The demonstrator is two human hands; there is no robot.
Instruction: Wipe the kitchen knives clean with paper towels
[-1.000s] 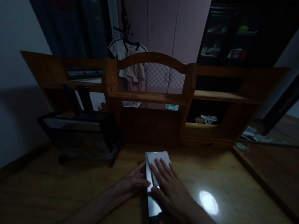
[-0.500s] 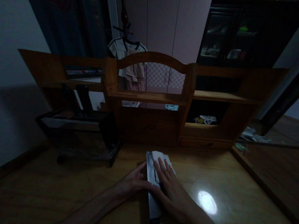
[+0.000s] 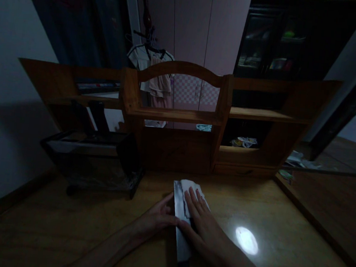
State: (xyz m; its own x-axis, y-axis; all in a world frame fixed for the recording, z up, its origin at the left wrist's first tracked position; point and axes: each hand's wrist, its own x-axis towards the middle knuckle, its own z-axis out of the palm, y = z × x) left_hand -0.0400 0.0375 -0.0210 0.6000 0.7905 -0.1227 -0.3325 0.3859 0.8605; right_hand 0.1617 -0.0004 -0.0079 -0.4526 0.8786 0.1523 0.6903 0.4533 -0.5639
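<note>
A broad kitchen knife (image 3: 180,225) lies flat on the wooden desk (image 3: 268,208), blade pointing away from me, dark handle toward me. My right hand (image 3: 202,227) lies flat with fingers stretched out, pressing a folded white cloth or tissue (image 3: 191,191) onto the far part of the blade. My left hand (image 3: 156,217) rests beside the blade's left edge, its thumb touching the metal, fingers partly curled on the desk.
A wooden shelf unit (image 3: 179,113) stands at the back of the desk. A dark wire tray (image 3: 91,155) sits at the left. A bright lamp reflection (image 3: 246,240) shines on the desk right of my hands. The room is dim.
My right hand slid the white cloth a little to the right across the blade, baring the blade's left side. My left hand and the knife have barely moved.
</note>
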